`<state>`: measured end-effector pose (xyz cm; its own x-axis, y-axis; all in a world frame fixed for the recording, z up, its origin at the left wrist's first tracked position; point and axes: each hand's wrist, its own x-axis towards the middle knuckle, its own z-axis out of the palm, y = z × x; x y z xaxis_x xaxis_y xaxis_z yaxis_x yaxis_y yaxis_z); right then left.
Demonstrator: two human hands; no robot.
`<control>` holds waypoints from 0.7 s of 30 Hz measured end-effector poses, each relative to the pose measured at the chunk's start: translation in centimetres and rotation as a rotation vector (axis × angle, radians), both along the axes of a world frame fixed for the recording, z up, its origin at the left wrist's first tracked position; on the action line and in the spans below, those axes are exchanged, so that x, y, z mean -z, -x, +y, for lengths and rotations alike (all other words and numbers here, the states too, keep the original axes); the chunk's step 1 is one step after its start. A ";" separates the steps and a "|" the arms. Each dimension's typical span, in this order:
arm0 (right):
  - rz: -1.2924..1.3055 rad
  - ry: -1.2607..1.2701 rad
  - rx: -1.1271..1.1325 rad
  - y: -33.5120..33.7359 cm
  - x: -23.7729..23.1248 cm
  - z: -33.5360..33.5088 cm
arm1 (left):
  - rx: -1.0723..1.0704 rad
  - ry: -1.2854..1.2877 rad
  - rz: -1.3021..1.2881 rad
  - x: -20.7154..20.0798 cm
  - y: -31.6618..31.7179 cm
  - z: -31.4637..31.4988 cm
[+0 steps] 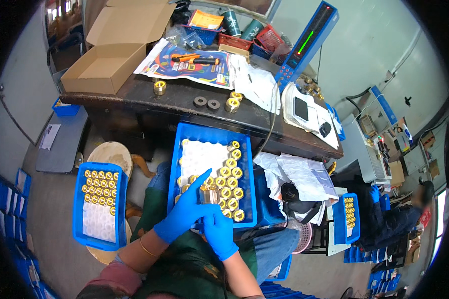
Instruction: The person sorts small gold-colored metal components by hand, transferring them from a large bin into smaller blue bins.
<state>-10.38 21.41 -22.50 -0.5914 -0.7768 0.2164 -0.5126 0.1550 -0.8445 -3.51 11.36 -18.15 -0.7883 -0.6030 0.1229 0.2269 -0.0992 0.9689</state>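
Note:
Both my hands wear blue gloves and meet over the near part of a blue tray (174,164). Between them is a shiny metal cylinder (209,194) with a brass-coloured top. My left hand (184,205) grips it from the left, its forefinger stretched out past the top. Closed around its lower end, my right hand (218,231) touches the left; its fingertips are partly hidden. Similar yellow-ringed cylinders (232,182) stand in rows along the tray's right side, and a white pocketed liner (203,158) shows in its middle.
At left, another blue tray (78,214) of cylinders rests on a round stool (112,149). The dark bench (184,94) beyond holds a cardboard box (92,70), a cutter knife (194,60), two dark rings (206,103) and a blue display column (307,42). A co-worker (394,224) sits at right.

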 end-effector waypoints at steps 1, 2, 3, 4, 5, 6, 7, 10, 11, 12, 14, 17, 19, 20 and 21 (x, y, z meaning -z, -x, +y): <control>-0.016 0.020 -0.015 0.0 0.2 -0.2 | 0.000 -0.031 -0.020 0.4 -0.1 -0.1; -0.035 0.039 -0.031 -0.2 0.4 -0.4 | -0.003 -0.064 -0.042 0.8 -0.2 -0.2; -0.043 0.030 -0.045 -0.3 0.3 -0.5 | -0.021 -0.091 -0.041 1.1 -0.4 -0.3; -0.009 -0.040 -0.072 -0.6 0.0 -0.9 | -0.052 -0.102 -0.056 1.6 -1.0 -0.7; 0.029 -0.109 -0.096 -0.7 -0.1 -1.1 | -0.105 -0.013 -0.097 2.3 -1.5 -1.1; 0.011 -0.122 -0.127 -0.6 0.0 -1.2 | -0.160 0.075 -0.144 2.7 -2.1 -1.6; 0.253 -0.159 -0.203 -0.3 0.1 -1.2 | -0.189 0.019 -0.089 2.6 -2.8 -2.2; 0.663 -0.141 -0.291 1.2 0.3 -0.8 | -0.393 0.147 -0.107 3.4 -6.2 -5.6; 0.481 -0.142 -0.175 2.2 0.8 -0.6 | -0.482 0.253 -0.255 2.9 -7.9 -6.7; 0.298 -0.150 -0.059 3.2 1.2 -0.4 | -0.564 0.360 -0.409 1.8 -9.7 -7.3; -0.028 -0.063 0.052 4.8 0.7 -0.3 | -0.681 0.486 -0.682 2.1 -13.7 -8.2; -0.315 -0.115 0.177 5.9 1.6 -0.8 | -0.700 0.765 -1.014 6.5 -20.4 -9.9; -0.420 -0.118 0.176 5.4 0.6 -1.1 | -0.741 0.731 -1.178 9.2 -24.4 -9.7; -0.425 -0.122 0.170 5.3 0.7 -1.1 | -0.715 0.752 -1.339 11.0 -26.0 -9.7; -0.448 -0.104 0.178 5.2 0.9 -1.1 | -0.682 0.769 -1.498 12.4 -26.7 -9.6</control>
